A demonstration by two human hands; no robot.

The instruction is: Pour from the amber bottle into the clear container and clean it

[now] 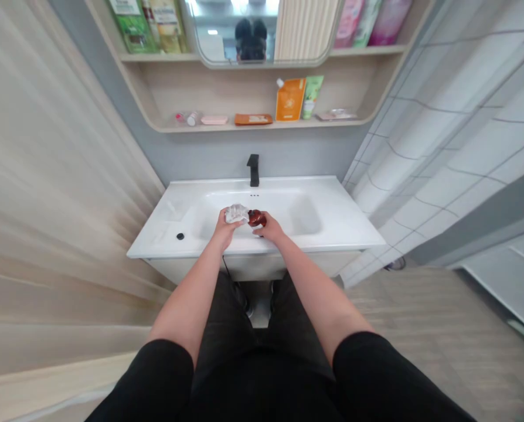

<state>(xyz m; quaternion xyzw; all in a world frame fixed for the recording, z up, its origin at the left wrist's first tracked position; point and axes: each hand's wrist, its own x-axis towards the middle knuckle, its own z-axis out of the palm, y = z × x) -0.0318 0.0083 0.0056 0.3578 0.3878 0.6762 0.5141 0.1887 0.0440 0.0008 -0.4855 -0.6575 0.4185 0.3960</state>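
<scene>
While the left hand [225, 226] has fingers curled round a clear, crinkled plastic object [235, 214], the right hand [269, 228] grips a glossy, reddish-brown rounded object [257, 218] in its fingers, side by side over the white rectangular basin [303, 215], the black upright faucet [254, 171] beyond!

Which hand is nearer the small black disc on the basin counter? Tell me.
Left. The left hand, holding crumpled clear plastic, is to the right of the small black disc; the right hand, holding a glossy red-brown object, is farther right.
</scene>
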